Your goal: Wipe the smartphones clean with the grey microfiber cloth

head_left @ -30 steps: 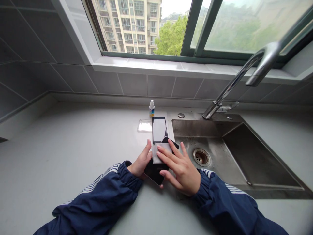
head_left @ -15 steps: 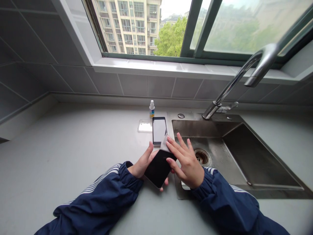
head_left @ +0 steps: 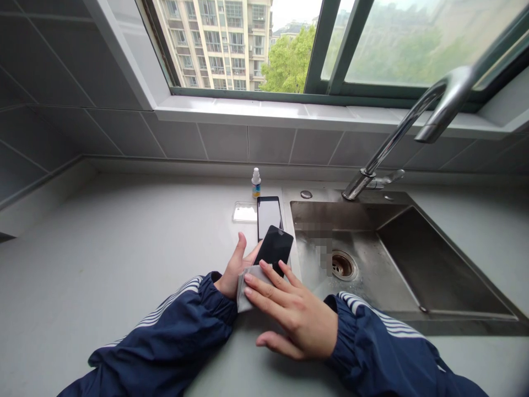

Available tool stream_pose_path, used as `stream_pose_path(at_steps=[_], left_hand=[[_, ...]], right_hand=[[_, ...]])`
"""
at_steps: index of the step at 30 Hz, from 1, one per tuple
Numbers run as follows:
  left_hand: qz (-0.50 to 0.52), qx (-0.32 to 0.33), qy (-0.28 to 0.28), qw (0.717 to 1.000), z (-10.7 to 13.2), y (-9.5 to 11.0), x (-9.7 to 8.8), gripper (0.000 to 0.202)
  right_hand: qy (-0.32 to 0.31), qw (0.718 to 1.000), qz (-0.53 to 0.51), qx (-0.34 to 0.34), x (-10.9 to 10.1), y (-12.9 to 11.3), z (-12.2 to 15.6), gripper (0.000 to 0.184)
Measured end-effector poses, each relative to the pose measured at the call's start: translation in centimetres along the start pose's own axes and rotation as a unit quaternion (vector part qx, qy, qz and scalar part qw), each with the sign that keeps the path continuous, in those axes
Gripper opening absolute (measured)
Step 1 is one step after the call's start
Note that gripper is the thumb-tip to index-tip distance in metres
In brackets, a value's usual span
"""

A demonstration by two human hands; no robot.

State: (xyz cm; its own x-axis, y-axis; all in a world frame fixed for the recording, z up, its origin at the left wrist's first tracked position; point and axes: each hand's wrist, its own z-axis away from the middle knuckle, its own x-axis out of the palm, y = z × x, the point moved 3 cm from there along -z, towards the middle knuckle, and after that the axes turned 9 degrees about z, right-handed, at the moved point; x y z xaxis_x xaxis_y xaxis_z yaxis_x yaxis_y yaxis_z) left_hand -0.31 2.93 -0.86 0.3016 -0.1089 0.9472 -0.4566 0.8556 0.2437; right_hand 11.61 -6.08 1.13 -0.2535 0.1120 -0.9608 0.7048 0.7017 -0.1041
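A black smartphone (head_left: 274,246) rests tilted in my left hand (head_left: 235,271), which supports it from below with the thumb raised at the side; its other fingers are mostly hidden. My right hand (head_left: 305,318) lies over the phone's lower end, fingers stretched out and flat, pressing a folded grey cloth (head_left: 244,298) against the screen. Just beyond, on the counter, is a second phone (head_left: 269,212) with a bright reflection on its screen, its near end covered by the held phone. Beside it sit a clear phone case (head_left: 243,213) and a small white-capped bottle (head_left: 256,185).
To the right a steel sink (head_left: 450,270) is set into the pale counter (head_left: 124,237), with a drain (head_left: 343,266) in its basin. A chrome faucet (head_left: 397,132) arches over it. A tiled wall and a window (head_left: 289,60) stand behind.
My right hand has slid the cloth from the phone's far end down to its near end. More of the upper screen now shows.
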Motion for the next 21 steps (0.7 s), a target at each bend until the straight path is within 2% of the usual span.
stream_pose_path(at_steps=[5, 9, 13, 18, 21], left_hand=[[0.007, -0.008, 0.000, 1.000, -0.2, 0.2, -0.3, 0.093], [0.013, 0.003, 0.001, 1.000, -0.2, 0.0, 0.0, 0.092], [0.005, 0.014, -0.005, 1.000, -0.3, -0.1, -0.1, 0.090], [-0.036, -0.064, -0.063, 0.995, -0.3, -0.3, -0.4, 0.088], [-0.056, -0.069, -0.079, 0.993, -0.3, -0.1, -0.4, 0.088]], right_hand=[[0.002, 1.000, -0.002, -0.022, -0.2, 0.1, 0.0, 0.064], [0.011, 1.000, 0.021, -0.003, -0.6, 0.8, 0.1, 0.060], [0.042, 0.996, 0.053, 0.054, -0.7, 2.4, 0.3, 0.053], [0.058, 0.982, 0.089, 0.156, -0.5, 5.1, 0.6, 0.050], [0.070, 0.973, 0.096, 0.197, -0.3, 5.9, 0.7, 0.051]])
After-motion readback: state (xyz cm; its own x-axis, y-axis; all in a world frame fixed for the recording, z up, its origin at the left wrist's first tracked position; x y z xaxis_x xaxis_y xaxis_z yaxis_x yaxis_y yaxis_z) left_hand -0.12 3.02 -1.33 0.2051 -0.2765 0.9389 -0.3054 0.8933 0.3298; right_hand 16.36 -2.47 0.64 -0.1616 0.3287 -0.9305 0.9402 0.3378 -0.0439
